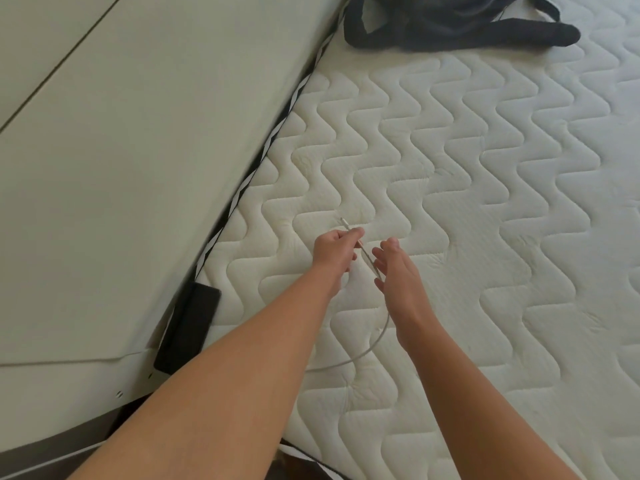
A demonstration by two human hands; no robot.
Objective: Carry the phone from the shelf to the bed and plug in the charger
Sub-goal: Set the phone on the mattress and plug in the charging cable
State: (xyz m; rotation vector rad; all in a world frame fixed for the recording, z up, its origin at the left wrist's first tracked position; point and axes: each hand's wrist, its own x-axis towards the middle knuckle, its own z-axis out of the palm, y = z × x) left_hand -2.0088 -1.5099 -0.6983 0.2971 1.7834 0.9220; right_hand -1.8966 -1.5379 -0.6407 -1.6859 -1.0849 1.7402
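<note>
My left hand (pixel 334 251) is closed around the white charger cable (pixel 375 341) just behind its plug, whose tip sticks out past the fingers over the mattress. The cable curves down from the hand and runs back under my left forearm. My right hand (pixel 398 271) hovers beside the cable with its fingers spread and nothing in it. The dark phone (pixel 188 329) lies at the left edge of the quilted white mattress (pixel 485 202), against the pale wall panel, below and left of both hands.
A pale flat panel (pixel 121 168) rises along the mattress's left side. Dark clothing or a bag with straps (pixel 460 20) lies at the far end of the mattress. A striped black-and-white trim (pixel 273 136) marks the mattress edge.
</note>
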